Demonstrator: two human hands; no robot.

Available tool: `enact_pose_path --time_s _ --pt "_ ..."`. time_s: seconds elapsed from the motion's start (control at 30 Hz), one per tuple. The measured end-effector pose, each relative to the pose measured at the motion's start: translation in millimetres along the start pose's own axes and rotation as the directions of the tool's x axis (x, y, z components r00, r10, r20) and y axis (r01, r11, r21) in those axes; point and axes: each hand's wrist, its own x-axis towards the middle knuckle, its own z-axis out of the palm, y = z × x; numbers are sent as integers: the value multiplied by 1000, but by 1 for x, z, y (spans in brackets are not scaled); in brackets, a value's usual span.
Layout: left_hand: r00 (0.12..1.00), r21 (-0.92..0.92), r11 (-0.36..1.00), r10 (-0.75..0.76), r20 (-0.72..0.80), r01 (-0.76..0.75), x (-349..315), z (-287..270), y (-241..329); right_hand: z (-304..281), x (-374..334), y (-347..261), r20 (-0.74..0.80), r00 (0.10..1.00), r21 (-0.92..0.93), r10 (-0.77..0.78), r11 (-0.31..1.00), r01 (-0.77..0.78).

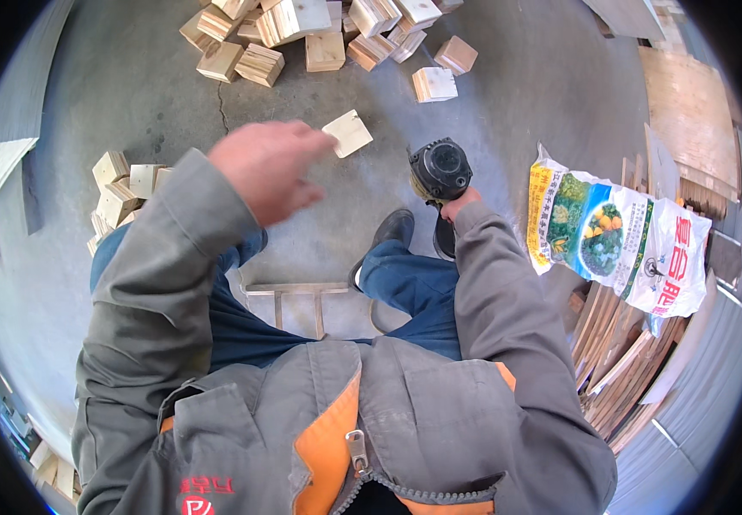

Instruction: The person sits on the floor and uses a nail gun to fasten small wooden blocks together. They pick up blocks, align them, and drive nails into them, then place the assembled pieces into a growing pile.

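Note:
My left hand (275, 170) is stretched forward, blurred by motion, its thumb apart from the other fingers. A pale square wooden piece (349, 134) is just beyond its fingertips. They overlap its near edge in the picture, and whether they touch it I cannot tell. My right hand (462, 204) is closed round the grip of a nail gun (440, 167) with a round black head. The tool is upright in front of my right knee, and its lower end is hidden. My sleeve covers part of that hand.
Stacked wooden blocks (294, 21) lie at the far side, with single ones nearer. More blocks (116, 202) are by my left leg. A wooden frame (298, 290) shows between my legs. A printed white sack (615, 240) lies on the right, above wood strips (615, 343).

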Motion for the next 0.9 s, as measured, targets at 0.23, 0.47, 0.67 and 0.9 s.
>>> enact_pose_path --time_s 0.23,0.47,0.67,0.9 --pt "972 -17 984 176 153 -175 -15 28 30 -19 -36 -22 -88 989 142 -115 982 127" --pt "958 14 979 194 213 -202 -30 41 39 -37 -50 -63 -248 835 272 -492 791 547" --pt "973 6 985 172 152 -175 -34 41 30 -47 -62 -125 -138 867 202 -479 843 498" --pt "979 -7 984 177 100 -177 -39 41 30 -39 -58 -132 -109 852 258 -512 813 522"
